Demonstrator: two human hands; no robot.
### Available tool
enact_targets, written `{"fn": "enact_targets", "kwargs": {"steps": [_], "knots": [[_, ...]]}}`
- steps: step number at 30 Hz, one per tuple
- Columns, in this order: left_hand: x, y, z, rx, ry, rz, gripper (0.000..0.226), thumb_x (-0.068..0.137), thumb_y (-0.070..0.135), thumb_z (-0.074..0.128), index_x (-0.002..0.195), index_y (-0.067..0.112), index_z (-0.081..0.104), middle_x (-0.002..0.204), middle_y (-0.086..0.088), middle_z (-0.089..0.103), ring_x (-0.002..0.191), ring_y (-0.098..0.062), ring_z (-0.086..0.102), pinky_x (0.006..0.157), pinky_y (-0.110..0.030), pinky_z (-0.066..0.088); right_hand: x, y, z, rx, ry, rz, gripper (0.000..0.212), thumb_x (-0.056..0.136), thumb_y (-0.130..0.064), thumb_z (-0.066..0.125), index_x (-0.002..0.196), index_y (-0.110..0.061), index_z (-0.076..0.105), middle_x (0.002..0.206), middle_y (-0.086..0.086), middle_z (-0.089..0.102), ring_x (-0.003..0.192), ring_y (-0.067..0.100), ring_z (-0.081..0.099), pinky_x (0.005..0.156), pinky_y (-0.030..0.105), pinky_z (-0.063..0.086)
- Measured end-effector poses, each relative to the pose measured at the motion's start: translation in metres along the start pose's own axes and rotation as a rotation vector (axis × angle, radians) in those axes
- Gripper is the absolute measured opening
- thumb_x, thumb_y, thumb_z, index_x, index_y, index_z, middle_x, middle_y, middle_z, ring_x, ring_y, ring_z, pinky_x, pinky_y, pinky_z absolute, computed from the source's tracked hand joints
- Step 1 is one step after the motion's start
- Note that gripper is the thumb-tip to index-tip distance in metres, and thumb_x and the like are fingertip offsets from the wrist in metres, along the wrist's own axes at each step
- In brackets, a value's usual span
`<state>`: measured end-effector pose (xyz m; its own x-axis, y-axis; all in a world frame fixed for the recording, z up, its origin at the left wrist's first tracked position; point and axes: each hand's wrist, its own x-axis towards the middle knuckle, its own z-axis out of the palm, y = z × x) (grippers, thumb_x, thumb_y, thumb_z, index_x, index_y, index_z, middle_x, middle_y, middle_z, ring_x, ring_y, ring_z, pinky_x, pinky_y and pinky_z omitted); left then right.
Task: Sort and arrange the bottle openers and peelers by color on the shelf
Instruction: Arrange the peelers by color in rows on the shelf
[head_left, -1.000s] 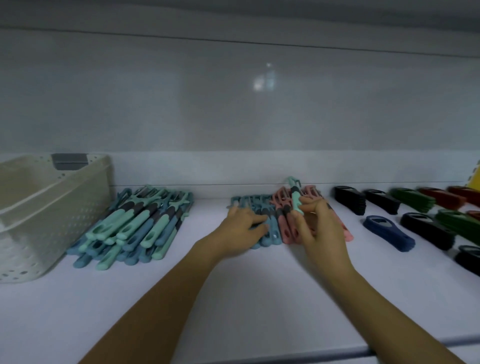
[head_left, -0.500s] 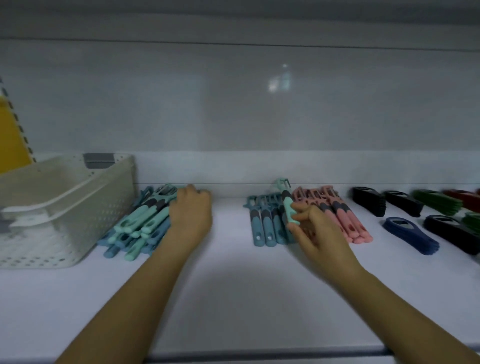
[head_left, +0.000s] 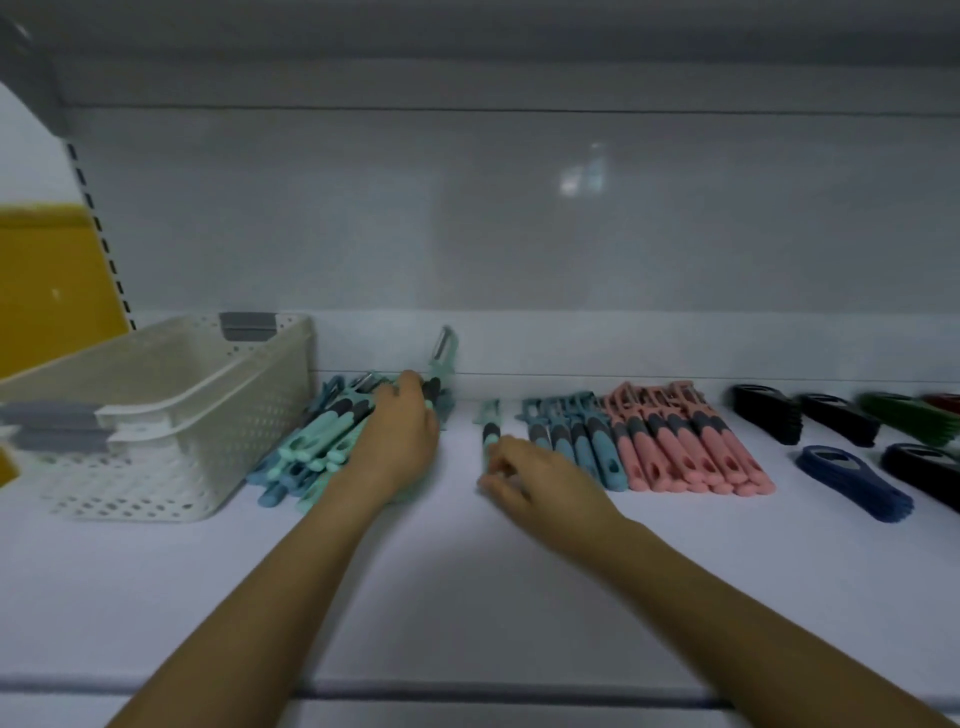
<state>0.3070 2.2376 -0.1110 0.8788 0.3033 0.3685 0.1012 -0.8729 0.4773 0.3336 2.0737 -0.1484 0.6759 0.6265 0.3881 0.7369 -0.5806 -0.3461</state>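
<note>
Right grip (head_left: 524, 473) pinches the light, stiff mint peeler (head_left: 490, 423) by its handle; left grip (head_left: 402, 441) clasps a raised peeler (head_left: 444, 358).

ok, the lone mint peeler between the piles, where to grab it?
By the handle, from above and the near side. The mint peeler lies flat, blade head toward the back wall, handle toward the person, where the right hand holds it.
</note>
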Motion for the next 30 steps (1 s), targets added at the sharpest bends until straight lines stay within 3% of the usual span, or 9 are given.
{"fn": "enact_targets", "kwargs": {"steps": [2, 5, 9, 12, 16, 20, 23, 27, 30], "knots": [[-0.002, 0.007, 0.005, -0.074, 0.035, 0.018, 0.030, 0.095, 0.007, 0.040, 0.124, -0.001, 0.040, 0.123, -0.024, 0.042, 0.104, -0.032, 0.047, 0.080, -0.029, 0.034, 0.000, 0.005, 0.008, -0.089, -0.007, -0.064, 0.028, 0.094, -0.036, 0.047, 0.105, -0.013, 0.058, 0.105, 0.001, 0.062, 0.091, 0.018, 0.053, 0.073, 0.029, 0.037], [-0.003, 0.016, 0.016, -0.071, 0.008, 0.021, 0.032, 0.092, 0.002, 0.041, 0.125, 0.002, 0.041, 0.124, -0.021, 0.038, 0.101, -0.032, 0.047, 0.076, -0.028, 0.034, -0.006, 0.016, 0.008, -0.072, 0.124, -0.077, 0.033, 0.089, -0.037, 0.044, 0.098, -0.012, 0.065, 0.099, 0.001, 0.066, 0.091, 0.019, 0.056, 0.079, 0.029, 0.039], [-0.008, 0.020, 0.037, -0.007, -0.167, 0.018, 0.035, 0.094, 0.012, 0.044, 0.128, 0.007, 0.046, 0.130, -0.016, 0.031, 0.112, -0.032, 0.045, 0.099, -0.034, 0.037, -0.010, 0.028, 0.006, -0.111, 0.175, -0.013, 0.024, 0.082, -0.027, 0.051, 0.082, -0.014, 0.070, 0.086, 0.001, 0.067, 0.084, 0.021, 0.059, 0.078, 0.033, 0.045], [-0.012, 0.020, 0.045, 0.019, -0.282, 0.073, 0.041, 0.095, 0.023, 0.045, 0.133, 0.006, 0.044, 0.130, -0.013, 0.032, 0.119, -0.028, 0.043, 0.106, -0.032, 0.033, -0.010, 0.030, 0.007, -0.103, 0.127, 0.040, 0.020, 0.084, -0.018, 0.054, 0.094, -0.012, 0.070, 0.099, 0.003, 0.066, 0.097, 0.022, 0.055, 0.089, 0.033, 0.039], [-0.013, 0.014, 0.044, 0.022, -0.283, 0.121, 0.046, 0.095, 0.024, 0.045, 0.138, 0.007, 0.040, 0.130, -0.011, 0.032, 0.119, -0.024, 0.042, 0.105, -0.026, 0.031, -0.011, 0.028, 0.006, -0.128, 0.082, 0.049, 0.028, 0.089, -0.017, 0.051, 0.114, -0.015, 0.062, 0.117, -0.001, 0.060, 0.111, 0.017, 0.049, 0.099, 0.024, 0.026], [-0.014, 0.009, 0.047, 0.036, -0.288, 0.193, 0.053, 0.094, 0.037, 0.049, 0.141, 0.015, 0.039, 0.132, -0.008, 0.034, 0.123, -0.022, 0.036, 0.103, -0.025, 0.029, -0.012, 0.026, 0.006, -0.102, 0.079, 0.075, 0.030, 0.087, -0.020, 0.046, 0.111, -0.015, 0.063, 0.112, 0.000, 0.062, 0.106, 0.017, 0.052, 0.102, 0.031, 0.028], [-0.016, 0.011, 0.051, 0.118, -0.309, 0.255, 0.057, 0.094, 0.049, 0.039, 0.144, 0.022, 0.031, 0.138, -0.002, 0.035, 0.126, -0.021, 0.030, 0.104, -0.032, 0.029, -0.012, 0.024, 0.007, -0.100, 0.080, 0.097, 0.039, 0.080, -0.026, 0.036, 0.105, -0.013, 0.062, 0.102, 0.003, 0.064, 0.098, 0.021, 0.054, 0.099, 0.038, 0.034], [-0.017, 0.011, 0.055, 0.205, -0.322, 0.295, 0.052, 0.097, 0.047, 0.024, 0.140, 0.020, 0.035, 0.139, 0.000, 0.037, 0.119, -0.022, 0.032, 0.100, -0.032, 0.030, -0.013, 0.024, 0.006, -0.109, 0.054, 0.106, 0.048, 0.080, -0.028, 0.031, 0.118, -0.015, 0.057, 0.112, 0.002, 0.061, 0.108, 0.019, 0.050, 0.106, 0.036, 0.028], [-0.014, 0.007, 0.059, 0.340, -0.274, 0.330, 0.083, 0.077, 0.059, -0.004, 0.141, 0.021, 0.033, 0.138, -0.001, 0.036, 0.118, -0.024, 0.034, 0.099, -0.033, 0.033, -0.014, 0.024, 0.004, -0.129, 0.018, 0.107, 0.038, 0.092, -0.025, 0.035, 0.126, -0.019, 0.053, 0.126, -0.002, 0.055, 0.120, 0.015, 0.044, 0.113, 0.034, 0.017]]}}
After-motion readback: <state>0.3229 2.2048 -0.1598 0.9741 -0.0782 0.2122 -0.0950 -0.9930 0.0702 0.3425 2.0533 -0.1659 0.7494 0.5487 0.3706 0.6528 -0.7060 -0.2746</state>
